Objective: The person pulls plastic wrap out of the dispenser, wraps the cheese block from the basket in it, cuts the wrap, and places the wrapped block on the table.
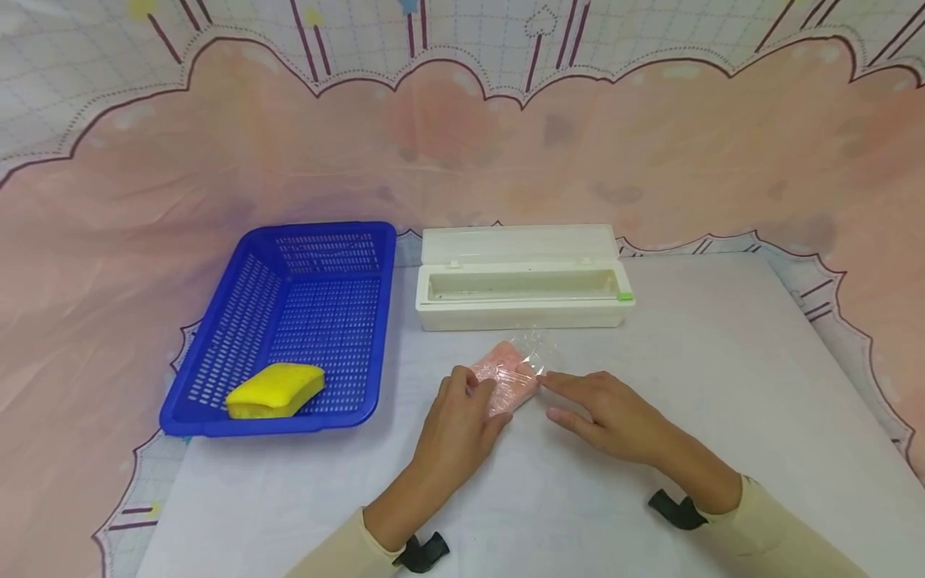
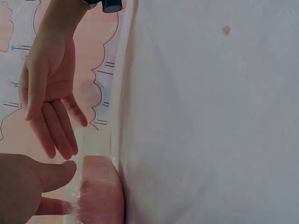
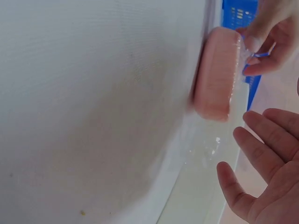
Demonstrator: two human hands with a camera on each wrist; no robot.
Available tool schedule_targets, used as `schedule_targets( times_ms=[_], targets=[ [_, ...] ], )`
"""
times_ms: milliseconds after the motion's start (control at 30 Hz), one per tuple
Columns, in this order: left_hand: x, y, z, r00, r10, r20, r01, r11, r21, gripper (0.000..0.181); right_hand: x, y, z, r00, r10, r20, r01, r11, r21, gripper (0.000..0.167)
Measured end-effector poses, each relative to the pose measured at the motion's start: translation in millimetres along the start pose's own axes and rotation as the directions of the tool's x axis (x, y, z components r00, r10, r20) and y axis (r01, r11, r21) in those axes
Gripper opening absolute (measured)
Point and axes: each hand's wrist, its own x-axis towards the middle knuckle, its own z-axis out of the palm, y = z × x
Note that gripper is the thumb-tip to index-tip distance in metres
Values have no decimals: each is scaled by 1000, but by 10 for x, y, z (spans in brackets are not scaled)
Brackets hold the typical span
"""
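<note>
A pink sponge (image 1: 511, 384) in clear plastic film lies on the white table in the head view, its loose film spreading at the far right corner. My left hand (image 1: 450, 429) is at its left side, fingers bent, and pinches the wrapped sponge between thumb and fingers. In the right wrist view the left hand (image 3: 275, 42) is at the film along the sponge's side. My right hand (image 1: 617, 413) stays to the right of the sponge, fingers extended, index fingertip close to the film's edge. Whether that fingertip touches the film, I cannot tell.
On the left stands a blue basket (image 1: 385, 321) with a yellow sponge (image 1: 275, 389) in it. Behind the pink sponge is a long white box (image 1: 520, 316), its lid (image 1: 516, 245) raised. A green tab (image 1: 625, 296) marks its right end. Patterned cloth (image 1: 462, 160) hangs behind the table.
</note>
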Motion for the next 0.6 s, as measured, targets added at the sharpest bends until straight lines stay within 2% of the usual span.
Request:
schedule_targets(
  times_ms=[133,267,433,600],
  targets=[
    [26,-28,34,1000,-20,13,21,997,-80,34,22,-12,1,1000,-15,4,15,1000,13,49],
    [56,-137,44,999,-18,35,22,993,-118,30,30,-21,8,1000,-10,13,10,1000,17,48],
    [78,-260,20,1000,-29,7,30,994,-107,32,15,-25,10,999,18,40,-19,1000,24,48],
    [75,-195,19,1000,-26,-17,25,998,-64,38,17,-23,9,999,11,33,-12,1000,18,47]
  ],
)
